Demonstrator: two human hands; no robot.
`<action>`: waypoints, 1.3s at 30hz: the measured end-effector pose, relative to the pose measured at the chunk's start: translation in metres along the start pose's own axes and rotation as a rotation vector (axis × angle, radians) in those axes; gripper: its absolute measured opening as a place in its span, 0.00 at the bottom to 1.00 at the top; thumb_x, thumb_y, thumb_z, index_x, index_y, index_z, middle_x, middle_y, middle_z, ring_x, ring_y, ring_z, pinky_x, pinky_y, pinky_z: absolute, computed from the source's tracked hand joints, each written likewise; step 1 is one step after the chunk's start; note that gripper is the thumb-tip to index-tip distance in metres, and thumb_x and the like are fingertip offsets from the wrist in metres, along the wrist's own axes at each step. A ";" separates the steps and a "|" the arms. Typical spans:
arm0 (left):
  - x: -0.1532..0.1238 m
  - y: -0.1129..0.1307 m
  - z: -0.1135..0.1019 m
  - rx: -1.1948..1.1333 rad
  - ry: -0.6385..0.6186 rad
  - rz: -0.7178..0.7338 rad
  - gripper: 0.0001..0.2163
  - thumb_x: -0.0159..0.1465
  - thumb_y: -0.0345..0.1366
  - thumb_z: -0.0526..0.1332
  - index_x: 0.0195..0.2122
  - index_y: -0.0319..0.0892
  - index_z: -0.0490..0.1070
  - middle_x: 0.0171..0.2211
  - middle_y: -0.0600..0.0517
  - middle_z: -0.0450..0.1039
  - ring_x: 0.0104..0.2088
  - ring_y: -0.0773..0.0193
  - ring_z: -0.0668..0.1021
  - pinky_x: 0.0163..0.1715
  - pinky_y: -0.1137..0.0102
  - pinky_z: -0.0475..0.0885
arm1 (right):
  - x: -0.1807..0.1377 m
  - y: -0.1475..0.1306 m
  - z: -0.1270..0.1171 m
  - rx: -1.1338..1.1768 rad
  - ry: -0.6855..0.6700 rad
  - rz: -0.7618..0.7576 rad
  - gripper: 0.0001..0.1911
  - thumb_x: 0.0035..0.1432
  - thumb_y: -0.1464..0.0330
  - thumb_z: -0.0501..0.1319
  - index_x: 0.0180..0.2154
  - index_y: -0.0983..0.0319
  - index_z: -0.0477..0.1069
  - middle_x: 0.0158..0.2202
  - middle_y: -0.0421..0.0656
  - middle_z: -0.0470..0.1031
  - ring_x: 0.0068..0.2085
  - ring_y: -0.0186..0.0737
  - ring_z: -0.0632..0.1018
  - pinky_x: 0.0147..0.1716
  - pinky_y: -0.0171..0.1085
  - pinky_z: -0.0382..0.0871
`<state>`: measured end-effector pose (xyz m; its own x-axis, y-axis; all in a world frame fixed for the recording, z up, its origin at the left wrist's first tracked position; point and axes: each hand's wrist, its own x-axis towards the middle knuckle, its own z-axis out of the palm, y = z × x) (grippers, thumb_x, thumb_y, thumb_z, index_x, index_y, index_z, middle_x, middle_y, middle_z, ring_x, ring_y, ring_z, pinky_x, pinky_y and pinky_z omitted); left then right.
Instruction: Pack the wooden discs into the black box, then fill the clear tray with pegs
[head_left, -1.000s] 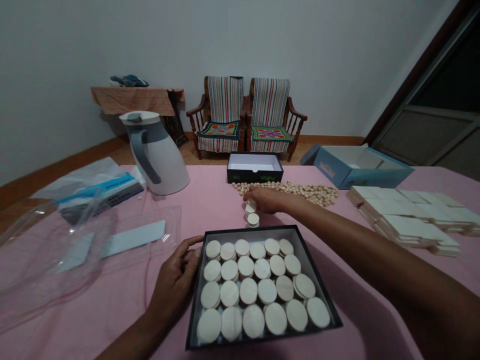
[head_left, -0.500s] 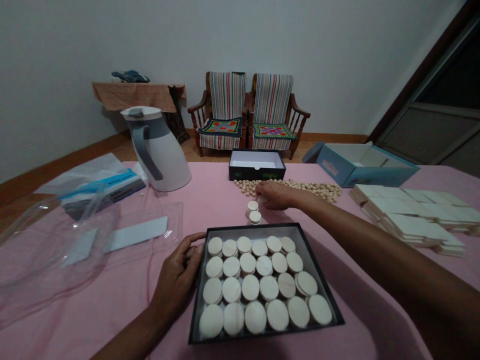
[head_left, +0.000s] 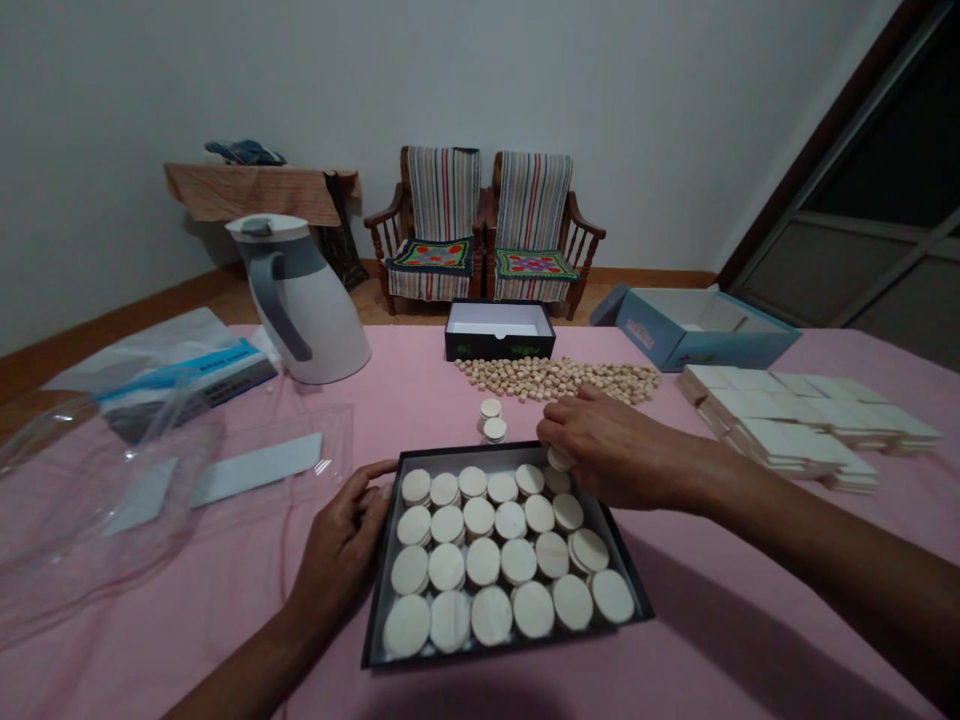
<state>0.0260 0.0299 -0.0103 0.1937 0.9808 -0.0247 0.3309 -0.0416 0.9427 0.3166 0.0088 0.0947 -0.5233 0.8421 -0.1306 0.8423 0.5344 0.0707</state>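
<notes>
A shallow black box [head_left: 377, 590] with a grey inside lies in front of me, filled with rows of stacked round wooden discs [head_left: 491, 613]. My left hand [head_left: 346, 530] grips its left edge near the far corner, fingers curled against the side. Over the far right corner, my right hand [head_left: 600, 448] pinches a small stack of discs [head_left: 559, 460] just above the last spot of the back row; how many it holds is hidden. Two short stacks of smaller-looking discs [head_left: 493, 430] stand on the cloth just beyond the box.
Beyond lie a heap of small wooden pieces [head_left: 540, 378], an open black box [head_left: 499, 345] and a blue box [head_left: 697, 330]. Stacked square wooden boards [head_left: 787, 415] are at right. A white jug [head_left: 319, 320], a blue-and-grey packet [head_left: 187, 385] and clear plastic covers [head_left: 97, 500] occupy the left.
My right hand has come back from beside the short disc stacks to the box's far right corner, bringing discs. My left hand stays on the box edge. The view has shifted slightly.
</notes>
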 end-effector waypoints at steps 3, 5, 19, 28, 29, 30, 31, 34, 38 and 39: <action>0.000 -0.001 0.000 0.003 -0.007 0.006 0.26 0.61 0.53 0.54 0.53 0.40 0.62 0.34 0.48 0.79 0.32 0.58 0.80 0.25 0.71 0.73 | -0.001 -0.001 0.001 0.010 -0.018 -0.018 0.10 0.47 0.77 0.58 0.35 0.64 0.70 0.35 0.47 0.73 0.38 0.43 0.72 0.42 0.42 0.55; 0.000 -0.001 0.000 -0.003 -0.016 0.004 0.26 0.62 0.53 0.54 0.54 0.40 0.62 0.34 0.48 0.79 0.31 0.58 0.80 0.25 0.71 0.73 | -0.001 -0.003 0.003 0.006 -0.033 -0.012 0.09 0.47 0.77 0.57 0.34 0.64 0.70 0.35 0.47 0.73 0.37 0.43 0.72 0.41 0.41 0.54; 0.000 0.000 0.000 -0.022 -0.018 -0.002 0.25 0.62 0.51 0.55 0.55 0.41 0.62 0.33 0.49 0.79 0.30 0.59 0.80 0.24 0.71 0.73 | -0.008 0.002 0.017 0.170 0.002 -0.010 0.08 0.55 0.77 0.55 0.36 0.62 0.69 0.34 0.44 0.74 0.35 0.38 0.72 0.39 0.39 0.54; -0.001 -0.002 0.000 -0.009 -0.017 -0.001 0.26 0.62 0.52 0.54 0.56 0.40 0.61 0.33 0.49 0.79 0.30 0.60 0.79 0.24 0.72 0.72 | -0.010 0.004 0.026 0.134 0.054 0.029 0.06 0.55 0.77 0.56 0.30 0.63 0.70 0.31 0.44 0.73 0.33 0.37 0.71 0.35 0.36 0.55; -0.001 -0.001 0.000 -0.005 -0.013 0.000 0.26 0.62 0.52 0.54 0.55 0.40 0.61 0.33 0.49 0.79 0.30 0.60 0.79 0.24 0.72 0.72 | -0.011 0.004 0.026 0.143 0.058 0.032 0.05 0.55 0.76 0.57 0.30 0.63 0.70 0.31 0.44 0.73 0.33 0.37 0.71 0.35 0.36 0.55; -0.001 -0.001 0.000 -0.001 -0.011 0.002 0.26 0.62 0.52 0.55 0.55 0.40 0.62 0.33 0.49 0.79 0.30 0.60 0.79 0.25 0.72 0.72 | -0.011 0.004 0.025 0.160 0.067 0.036 0.05 0.55 0.76 0.57 0.31 0.63 0.70 0.31 0.44 0.73 0.33 0.37 0.71 0.35 0.36 0.55; -0.001 0.000 0.000 0.005 -0.007 0.002 0.25 0.62 0.52 0.55 0.55 0.40 0.62 0.33 0.49 0.79 0.30 0.60 0.79 0.25 0.72 0.73 | -0.011 0.004 0.023 0.182 0.080 0.046 0.05 0.56 0.76 0.56 0.31 0.63 0.70 0.31 0.44 0.73 0.33 0.37 0.71 0.34 0.35 0.56; -0.001 0.003 0.001 0.006 0.000 -0.004 0.26 0.61 0.52 0.55 0.54 0.40 0.63 0.34 0.48 0.79 0.31 0.59 0.79 0.25 0.71 0.73 | -0.004 0.007 0.018 0.244 0.137 0.102 0.09 0.59 0.75 0.53 0.33 0.63 0.72 0.32 0.45 0.74 0.34 0.36 0.73 0.32 0.34 0.57; -0.001 0.004 0.001 0.011 0.011 0.002 0.27 0.61 0.53 0.55 0.54 0.39 0.63 0.35 0.47 0.79 0.32 0.58 0.80 0.26 0.71 0.73 | 0.020 0.005 0.022 0.207 0.074 0.107 0.10 0.61 0.71 0.54 0.36 0.64 0.73 0.36 0.48 0.76 0.39 0.41 0.75 0.36 0.35 0.59; -0.001 0.003 0.001 0.019 0.015 0.011 0.27 0.61 0.53 0.55 0.54 0.39 0.64 0.36 0.47 0.79 0.33 0.58 0.79 0.27 0.70 0.73 | 0.027 0.004 0.025 0.201 0.028 0.103 0.10 0.62 0.69 0.53 0.37 0.64 0.73 0.37 0.49 0.77 0.40 0.42 0.76 0.35 0.35 0.59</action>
<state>0.0283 0.0289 -0.0077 0.1835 0.9830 -0.0096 0.3463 -0.0555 0.9365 0.3088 0.0314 0.0669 -0.4342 0.8947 -0.1050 0.8988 0.4225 -0.1167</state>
